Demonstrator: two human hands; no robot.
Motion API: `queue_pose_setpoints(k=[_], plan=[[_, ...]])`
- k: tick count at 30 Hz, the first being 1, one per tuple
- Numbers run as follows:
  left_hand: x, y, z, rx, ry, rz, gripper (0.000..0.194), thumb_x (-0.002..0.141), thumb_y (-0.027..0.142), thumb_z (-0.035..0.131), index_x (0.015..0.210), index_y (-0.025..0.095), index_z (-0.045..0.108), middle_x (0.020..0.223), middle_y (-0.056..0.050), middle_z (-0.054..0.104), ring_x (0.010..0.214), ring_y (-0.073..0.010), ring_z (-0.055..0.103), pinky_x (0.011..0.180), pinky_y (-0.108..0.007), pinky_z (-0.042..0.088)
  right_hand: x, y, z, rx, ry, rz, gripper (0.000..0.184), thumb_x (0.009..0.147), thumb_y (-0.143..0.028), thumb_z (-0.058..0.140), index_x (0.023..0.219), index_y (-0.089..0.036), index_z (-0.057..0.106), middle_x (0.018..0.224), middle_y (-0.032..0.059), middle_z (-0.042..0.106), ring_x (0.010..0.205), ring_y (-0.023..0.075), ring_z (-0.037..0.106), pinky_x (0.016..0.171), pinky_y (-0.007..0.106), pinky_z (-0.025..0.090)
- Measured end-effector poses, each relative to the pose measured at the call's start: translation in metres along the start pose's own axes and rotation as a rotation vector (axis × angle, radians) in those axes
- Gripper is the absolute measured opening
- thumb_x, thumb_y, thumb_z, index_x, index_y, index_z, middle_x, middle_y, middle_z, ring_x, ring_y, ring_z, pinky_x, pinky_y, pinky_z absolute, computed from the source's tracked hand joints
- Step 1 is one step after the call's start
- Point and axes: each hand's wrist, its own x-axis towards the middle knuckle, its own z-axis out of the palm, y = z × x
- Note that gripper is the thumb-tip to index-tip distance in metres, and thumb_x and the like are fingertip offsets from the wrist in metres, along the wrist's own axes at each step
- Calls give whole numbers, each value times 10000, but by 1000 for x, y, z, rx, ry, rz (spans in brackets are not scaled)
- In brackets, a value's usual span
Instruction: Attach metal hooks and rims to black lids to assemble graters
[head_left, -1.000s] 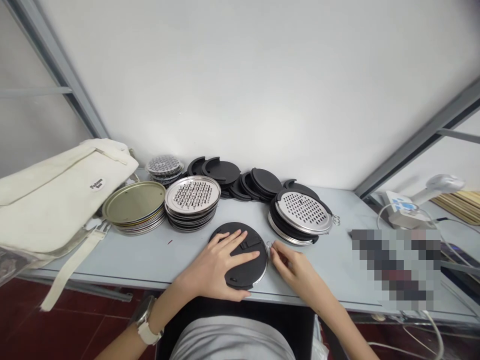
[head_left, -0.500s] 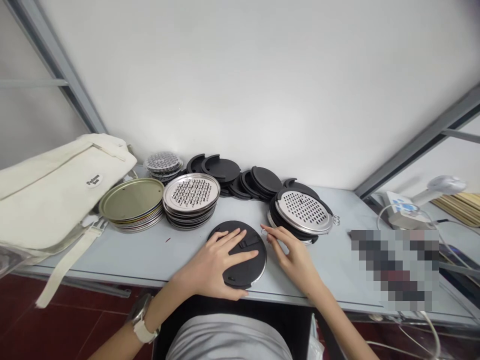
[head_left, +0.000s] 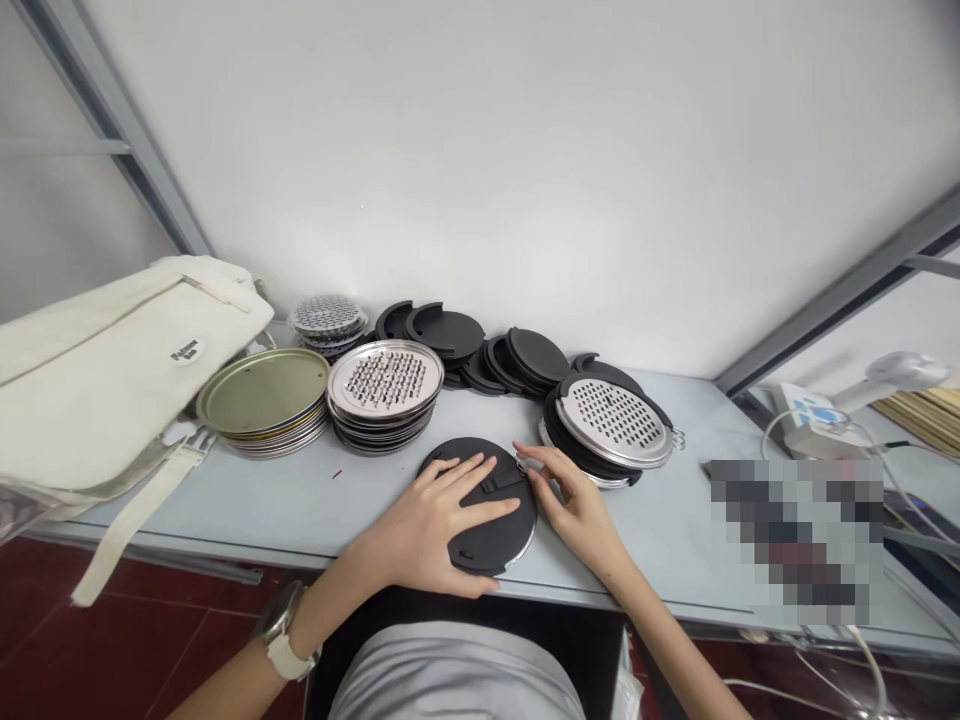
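A round black plastic disc (head_left: 491, 535) with a silvery rim at its lower right lies on the table in front of me. My left hand (head_left: 439, 525) rests flat across it, fingers spread. Thumb and forefinger of my right hand (head_left: 566, 500) pinch a small wire hook (head_left: 521, 465) at the disc's upper right edge. Whether the hook is attached to the disc, I cannot tell. Just beyond my right hand lies a stack of black holders with a metal grater plate (head_left: 615, 415) on top; a wire hook (head_left: 679, 438) sticks out from its right side.
Left of centre stand stacks of grater plates (head_left: 386, 380) and olive-coloured discs (head_left: 262, 392). Several black plastic rings and discs (head_left: 536, 355) lie along the wall. A cream bag (head_left: 127, 370) covers the left end; a white corded device (head_left: 814, 420) stands at the right.
My right hand has moved slightly left, bringing the wire hook from beside the disc to its edge. My left hand stays flat on the disc.
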Motion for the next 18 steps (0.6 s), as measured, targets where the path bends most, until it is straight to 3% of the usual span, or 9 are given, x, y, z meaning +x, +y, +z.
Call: queue_pose_setpoints(k=[7, 18], plan=[[0, 0, -2, -6, -9, -2, 817, 667, 548, 733, 1398, 318, 451, 1544, -105, 284, 1387, -356, 320, 1095, -515, 265, -1, 0, 3, 64, 25, 112, 244, 939, -312, 502, 1093, -211, 661, 891, 42, 676, 709, 169, 579, 689, 293, 474], [0, 0, -3, -6, 1, 18, 817, 666, 555, 733, 1396, 315, 456, 1547, -94, 280, 1380, -357, 333, 1100, -505, 260, -3, 0, 5, 210, 51, 144, 181, 910, -319, 562, 995, -215, 683, 1000, 62, 707, 931, 214, 641, 837, 332, 489]])
